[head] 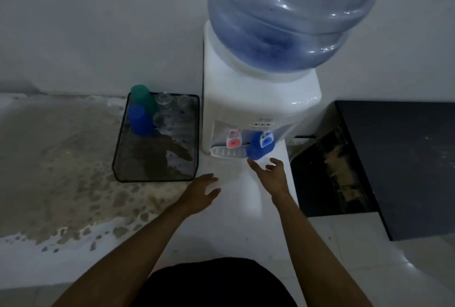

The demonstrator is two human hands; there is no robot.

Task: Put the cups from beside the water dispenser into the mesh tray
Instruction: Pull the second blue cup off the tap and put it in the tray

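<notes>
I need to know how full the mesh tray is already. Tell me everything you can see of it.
The mesh tray is a dark, rectangular wire-mesh basket with a thin black rim and low walls, standing flat on the mottled counter, left of the white dispenser. At its far end stand a green cup, a blue cup and what look like clear glasses, blurred. The near half is empty. Neither hand touches it.

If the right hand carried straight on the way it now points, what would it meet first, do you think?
Most likely the blue cup under the dispenser's blue tap; the open right hand sits just short of it, though depth is uncertain.
</notes>
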